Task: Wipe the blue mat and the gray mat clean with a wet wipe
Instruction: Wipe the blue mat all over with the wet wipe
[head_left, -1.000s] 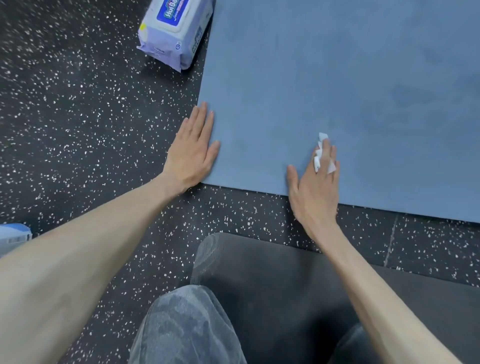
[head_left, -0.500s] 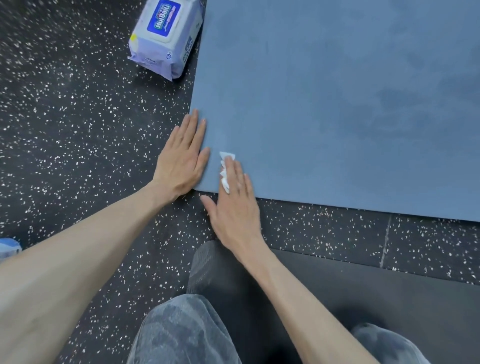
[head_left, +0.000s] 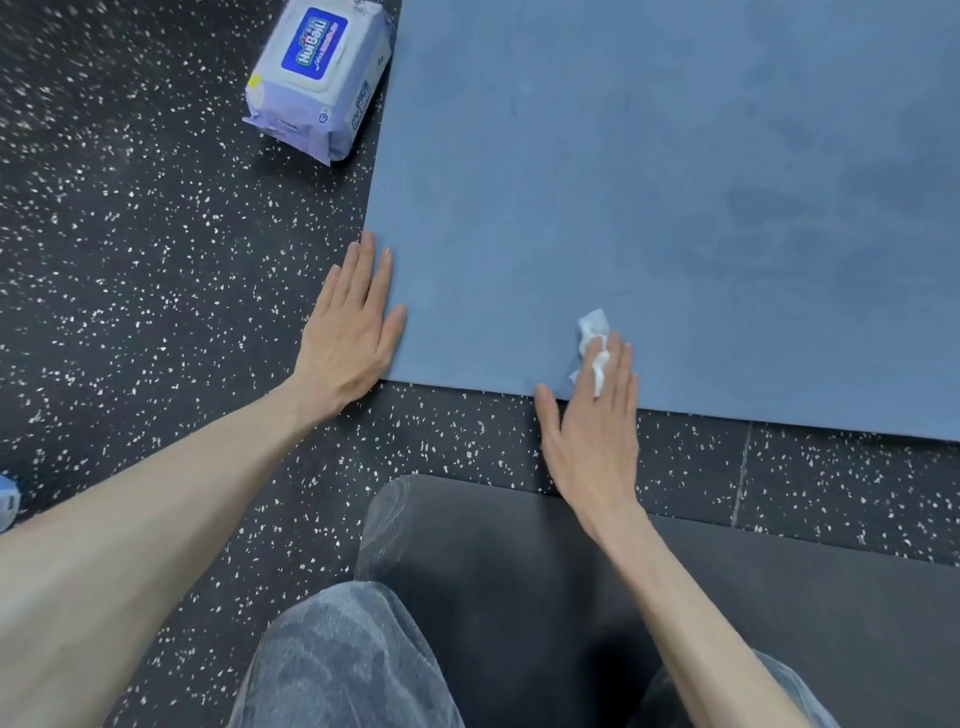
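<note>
Pressure should stay even: right hand (head_left: 589, 431), fingers flat, presses wet wipe (head_left: 592, 338) on blue mat (head_left: 649, 182); left hand (head_left: 348, 338), spread, steadies its corner.

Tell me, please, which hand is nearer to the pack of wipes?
Left: the left hand lies just below the pack of wipes; the right hand is farther right.

Right hand (head_left: 592, 431) presses wet wipe (head_left: 592, 338) on blue mat (head_left: 649, 182); left hand (head_left: 348, 338) flat.

Mats and wipe, near edge.
Blue mat (head_left: 649, 182) flat, upper right; crumpled white wet wipe (head_left: 592, 338) at its lower edge; gray mat (head_left: 519, 561) flat, frame bottom.
</note>
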